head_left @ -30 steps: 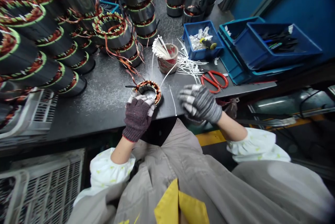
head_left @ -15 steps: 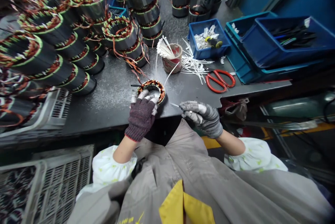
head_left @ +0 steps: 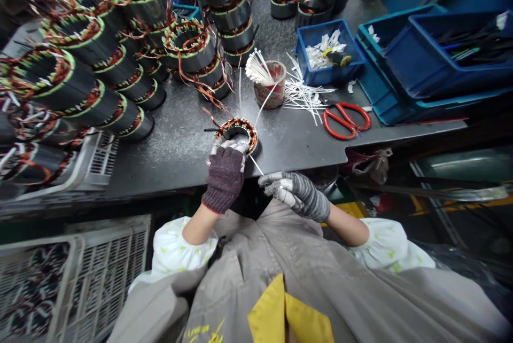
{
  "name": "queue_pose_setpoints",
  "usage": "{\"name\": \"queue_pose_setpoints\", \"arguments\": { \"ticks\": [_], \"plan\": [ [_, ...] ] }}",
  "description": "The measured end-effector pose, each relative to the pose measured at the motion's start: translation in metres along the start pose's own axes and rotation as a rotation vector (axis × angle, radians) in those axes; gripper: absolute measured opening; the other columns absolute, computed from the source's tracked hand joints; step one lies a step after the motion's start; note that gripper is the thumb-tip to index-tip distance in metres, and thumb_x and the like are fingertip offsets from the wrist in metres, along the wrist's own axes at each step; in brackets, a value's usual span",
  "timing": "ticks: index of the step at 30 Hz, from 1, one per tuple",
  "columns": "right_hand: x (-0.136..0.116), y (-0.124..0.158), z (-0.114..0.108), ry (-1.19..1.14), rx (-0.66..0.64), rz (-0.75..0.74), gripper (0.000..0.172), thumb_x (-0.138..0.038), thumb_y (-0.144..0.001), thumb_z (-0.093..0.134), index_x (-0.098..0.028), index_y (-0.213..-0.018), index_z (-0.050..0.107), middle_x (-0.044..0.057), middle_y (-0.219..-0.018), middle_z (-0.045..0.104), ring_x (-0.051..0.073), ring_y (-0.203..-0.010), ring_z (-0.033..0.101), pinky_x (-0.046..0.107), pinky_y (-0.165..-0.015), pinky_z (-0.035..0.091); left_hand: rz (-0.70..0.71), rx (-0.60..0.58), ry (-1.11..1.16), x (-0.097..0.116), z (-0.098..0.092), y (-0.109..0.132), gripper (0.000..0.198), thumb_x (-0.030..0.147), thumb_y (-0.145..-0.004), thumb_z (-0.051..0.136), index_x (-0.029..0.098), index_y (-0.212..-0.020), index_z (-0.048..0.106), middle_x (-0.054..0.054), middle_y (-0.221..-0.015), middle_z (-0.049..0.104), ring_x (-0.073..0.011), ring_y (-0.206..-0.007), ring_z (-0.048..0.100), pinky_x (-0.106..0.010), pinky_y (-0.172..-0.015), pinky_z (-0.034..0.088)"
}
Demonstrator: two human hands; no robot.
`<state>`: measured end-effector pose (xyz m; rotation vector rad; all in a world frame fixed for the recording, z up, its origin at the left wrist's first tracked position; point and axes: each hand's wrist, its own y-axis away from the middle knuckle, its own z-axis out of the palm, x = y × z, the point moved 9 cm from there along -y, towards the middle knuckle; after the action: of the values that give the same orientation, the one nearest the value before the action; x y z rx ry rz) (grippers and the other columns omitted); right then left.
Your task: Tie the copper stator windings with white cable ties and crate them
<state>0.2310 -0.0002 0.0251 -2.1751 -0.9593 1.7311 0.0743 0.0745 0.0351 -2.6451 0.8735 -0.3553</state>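
Note:
A motor stator (head_left: 252,136) with copper windings and a pale green rim lies near the table's front edge. My left hand (head_left: 226,174), in a dark purple glove, grips its near left side, fingers over the rim and into the bore. Two white cable ties stick up from the stator's far side, one of them a curved cable tie (head_left: 264,101). Between finger and thumb, my right hand (head_left: 298,193), in a grey glove, pinches a white cable tie (head_left: 256,165) whose far end reaches the stator's near right edge. Whether it passes inside the stator is hidden.
Stacked stators (head_left: 86,73) crowd the left and back. Behind the work stands a cup (head_left: 276,94) of cable ties, with loose ties (head_left: 302,94) beside it. Red-handled scissors (head_left: 347,121) lie to the right, before a small blue bin (head_left: 328,76) and larger blue bins (head_left: 404,92).
My right hand has moved left and slightly down, bringing the cable tie from clear of the stator to its near right edge. My left hand keeps its grip. The whole view has shifted slightly.

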Motion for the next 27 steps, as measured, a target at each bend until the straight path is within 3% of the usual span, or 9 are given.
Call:
{"name": "queue_pose_setpoints", "arguments": {
  "ticks": [6,9,13,19,22,24,27],
  "plan": [
    [0.028,-0.024,0.02,-0.001,0.033,-0.056,0.033,-0.036,-0.112,0.047,-0.022,-0.12,0.076,0.011,-0.129,0.078,0.019,-0.107,0.079,0.032,-0.096,0.066,-0.011,0.105,-0.01,0.001,-0.002,-0.001,0.037,0.022,-0.107,0.044,0.017,-0.133,0.068,-0.014,-0.125,0.077,-0.0293,-0.126,0.068,-0.051,-0.118,0.048],
    [0.022,-0.028,0.017,0.017,0.133,-0.13,0.031,-0.034,-0.112,0.046,-0.023,-0.12,0.075,0.012,-0.131,0.076,0.02,-0.113,0.077,0.034,-0.1,0.064,-0.068,0.135,0.015,-0.002,-0.003,-0.001,0.042,0.022,-0.107,0.044,0.016,-0.144,0.062,-0.014,-0.136,0.074,-0.0283,-0.13,0.066,-0.049,-0.121,0.046],
    [0.016,-0.018,0.022,0.059,0.106,-0.126,0.027,-0.03,-0.11,0.05,-0.025,-0.121,0.074,0.011,-0.133,0.076,0.02,-0.113,0.078,0.033,-0.098,0.065,-0.076,0.128,0.052,-0.003,-0.002,-0.002,0.04,0.022,-0.107,0.047,0.017,-0.144,0.062,-0.013,-0.135,0.074,-0.0266,-0.131,0.067,-0.048,-0.125,0.044],
    [0.047,-0.024,0.031,0.036,0.207,-0.008,0.034,-0.037,-0.111,0.046,-0.025,-0.121,0.076,0.013,-0.133,0.075,0.025,-0.119,0.075,0.043,-0.105,0.063,-0.079,0.112,0.057,-0.003,-0.002,-0.001,0.04,0.021,-0.106,0.045,0.017,-0.142,0.063,-0.012,-0.136,0.074,-0.0265,-0.13,0.068,-0.049,-0.126,0.043],
    [0.052,-0.031,0.029,0.003,0.245,0.062,0.035,-0.047,-0.108,0.053,-0.027,-0.115,0.08,0.011,-0.128,0.077,0.025,-0.118,0.075,0.043,-0.105,0.063,-0.139,0.159,0.121,-0.005,-0.005,0.002,0.041,0.025,-0.105,0.048,0.017,-0.143,0.06,-0.013,-0.138,0.073,-0.0269,-0.136,0.065,-0.049,-0.125,0.045],
    [0.059,-0.032,0.021,-0.09,0.321,0.188,0.035,-0.055,-0.105,0.059,-0.028,-0.11,0.081,0.009,-0.117,0.08,0.024,-0.105,0.078,0.04,-0.096,0.066,-0.229,0.219,0.169,-0.01,-0.009,0.004,0.042,0.03,-0.105,0.053,0.018,-0.144,0.058,-0.014,-0.138,0.073,-0.0267,-0.135,0.065,-0.046,-0.118,0.051],
    [0.079,-0.032,0.012,-0.324,0.439,0.447,0.039,-0.063,-0.091,0.076,-0.026,-0.103,0.077,0.003,-0.092,0.08,0.018,-0.072,0.075,0.033,-0.068,0.067,-0.269,0.262,0.203,-0.01,-0.012,0.003,0.032,0.034,-0.105,0.055,0.021,-0.132,0.066,-0.01,-0.127,0.078,-0.0246,-0.123,0.071,-0.045,-0.11,0.054]
  ]
}}
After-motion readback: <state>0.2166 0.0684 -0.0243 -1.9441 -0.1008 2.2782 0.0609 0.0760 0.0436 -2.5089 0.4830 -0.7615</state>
